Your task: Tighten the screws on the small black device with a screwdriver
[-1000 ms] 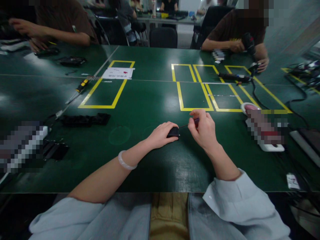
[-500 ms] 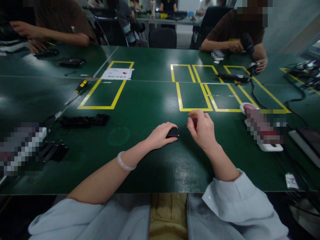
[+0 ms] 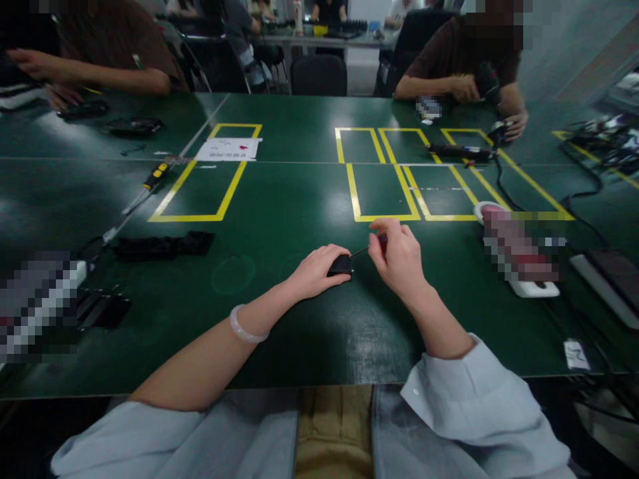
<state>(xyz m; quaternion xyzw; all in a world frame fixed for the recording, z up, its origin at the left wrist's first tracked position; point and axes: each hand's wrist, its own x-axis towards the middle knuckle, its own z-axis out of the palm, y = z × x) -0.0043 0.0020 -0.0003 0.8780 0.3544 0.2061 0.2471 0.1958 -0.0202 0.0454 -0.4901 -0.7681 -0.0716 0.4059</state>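
Observation:
A small black block-shaped part rests on the green table, and my left hand is closed around it, thumb at the near side and fingers over the top. My right hand grips a screwdriver, whose thin dark shaft points left. Its tip meets the upper right end of the black part. Most of the screwdriver's handle is hidden inside my fingers, and the far side of the black part is covered by my left hand.
Yellow tape outlines mark the table ahead. A yellow-black screwdriver and black strips lie left. A white-edged device and cables are at right. Across the table, one person holds a power drill; another works at far left.
The whole view has shifted slightly, so things appear a little further left. My hands keep the same hold, and the screwdriver stays at the black part.

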